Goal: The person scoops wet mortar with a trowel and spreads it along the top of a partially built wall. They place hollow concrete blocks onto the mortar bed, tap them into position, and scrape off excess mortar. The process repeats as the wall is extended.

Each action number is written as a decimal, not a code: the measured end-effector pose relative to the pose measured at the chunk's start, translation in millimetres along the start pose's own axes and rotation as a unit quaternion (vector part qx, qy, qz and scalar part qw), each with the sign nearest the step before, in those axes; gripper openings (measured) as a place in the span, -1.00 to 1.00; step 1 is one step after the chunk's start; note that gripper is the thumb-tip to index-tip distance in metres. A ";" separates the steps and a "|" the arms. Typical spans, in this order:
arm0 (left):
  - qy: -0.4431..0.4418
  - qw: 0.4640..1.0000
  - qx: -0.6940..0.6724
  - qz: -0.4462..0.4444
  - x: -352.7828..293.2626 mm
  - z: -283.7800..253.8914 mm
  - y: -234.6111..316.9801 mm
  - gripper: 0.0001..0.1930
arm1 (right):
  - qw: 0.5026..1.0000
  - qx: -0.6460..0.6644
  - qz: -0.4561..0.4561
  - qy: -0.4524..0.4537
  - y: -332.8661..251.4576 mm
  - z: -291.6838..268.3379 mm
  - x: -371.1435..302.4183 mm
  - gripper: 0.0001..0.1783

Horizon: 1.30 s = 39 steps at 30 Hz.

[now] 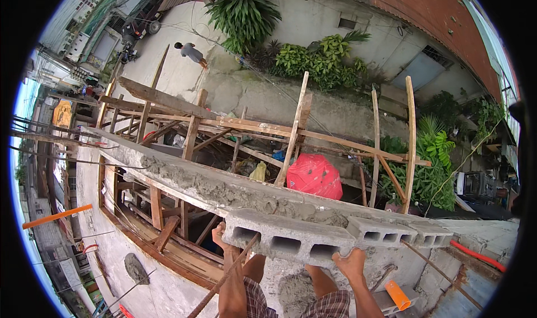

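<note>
A grey hollow concrete block (293, 231) lies along the wall edge in front of me, its three open cells facing me. At its left end my left hand (220, 237) is closed on the block. My right hand (350, 262) grips the lower right end, fingers curled around it. A rusty steel bar (226, 281) slants up from the lower edge to the block's left cell. Rough wet mortar (218, 189) runs along the wall top on the far side. More hollow blocks (383, 232) sit in line just right of the held one.
Beyond the wall stands a wooden scaffold frame (246, 125), with a red umbrella (314, 176) below it. A framed opening (159, 237) lies at left. An orange pipe piece (397, 295) is at lower right; another steel bar (442, 273) juts there. A person (192, 54) is down on the pavement.
</note>
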<state>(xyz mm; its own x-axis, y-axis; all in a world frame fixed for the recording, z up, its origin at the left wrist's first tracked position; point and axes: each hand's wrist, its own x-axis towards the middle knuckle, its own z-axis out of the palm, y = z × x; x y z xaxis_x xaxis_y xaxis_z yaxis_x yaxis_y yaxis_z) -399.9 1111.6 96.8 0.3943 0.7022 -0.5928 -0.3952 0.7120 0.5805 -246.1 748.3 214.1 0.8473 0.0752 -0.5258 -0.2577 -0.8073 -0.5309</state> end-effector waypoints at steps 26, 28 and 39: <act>-0.067 0.995 0.031 0.072 46.1 -20.3 -42.1 -0.73 | 0.989 -0.054 0.050 0.126 123.8 94.6 18.6 -0.50; -0.046 0.997 0.032 0.054 47.5 -20.6 -44.2 -0.72 | 0.986 0.008 0.074 0.146 113.7 95.0 14.8 -0.57; -0.039 0.994 0.088 -0.048 88.2 -71.5 -88.8 -0.78 | 0.992 0.095 0.021 0.081 67.0 109.6 78.6 -0.79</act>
<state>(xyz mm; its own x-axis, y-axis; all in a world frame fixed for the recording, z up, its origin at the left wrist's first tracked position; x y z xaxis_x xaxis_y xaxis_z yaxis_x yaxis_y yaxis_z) -389.4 1110.0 -47.0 0.4883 0.6249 -0.6092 -0.2049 0.7607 0.6160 -247.7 764.3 64.4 0.8930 -0.0636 -0.4456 -0.3651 -0.6812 -0.6345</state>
